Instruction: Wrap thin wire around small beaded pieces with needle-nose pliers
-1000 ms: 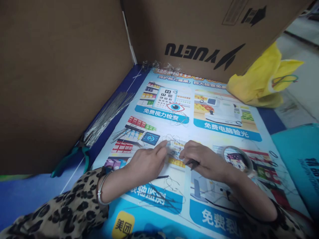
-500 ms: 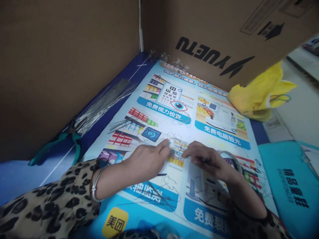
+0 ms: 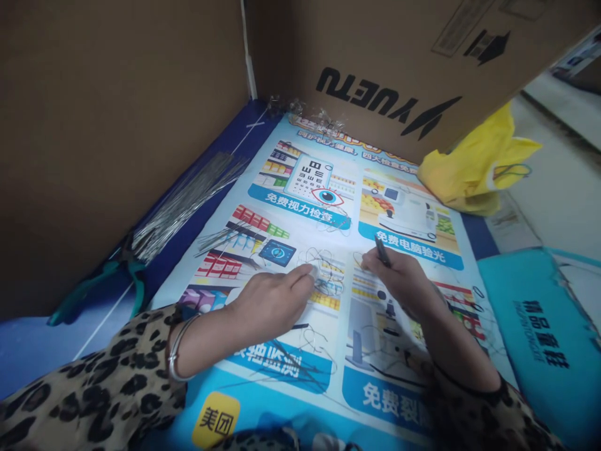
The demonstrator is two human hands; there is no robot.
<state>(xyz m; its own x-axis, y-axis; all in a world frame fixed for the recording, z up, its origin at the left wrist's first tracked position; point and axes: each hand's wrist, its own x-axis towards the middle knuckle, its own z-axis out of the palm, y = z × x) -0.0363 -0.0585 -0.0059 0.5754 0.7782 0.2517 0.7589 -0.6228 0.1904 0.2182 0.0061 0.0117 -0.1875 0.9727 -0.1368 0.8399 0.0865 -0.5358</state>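
Note:
My left hand (image 3: 275, 304) is closed in a pinch at the edge of a flower-like shape of looped thin wire (image 3: 326, 269), just over the printed poster. My right hand (image 3: 410, 285) is a little way to the right, its fingers closed around a dark pen-like tool (image 3: 382, 252) whose end sticks up past the knuckles. A small wire loop (image 3: 359, 258) shows at the right fingertips; whether they grip it I cannot tell. Loose dark wire pieces (image 3: 291, 369) lie on the poster nearer to me.
Green-handled pliers (image 3: 136, 282) and a bundle of straight wires (image 3: 183, 207) lie at the left. Cardboard walls (image 3: 366, 37) rise behind and to the left of the poster (image 3: 350, 241). A yellow bag (image 3: 469, 172) and a teal packet (image 3: 530, 313) lie at the right.
My right hand has moved away from the wire shape and turned, so the dark tool now points up. My left hand keeps its pinch. The whole view has shifted slightly.

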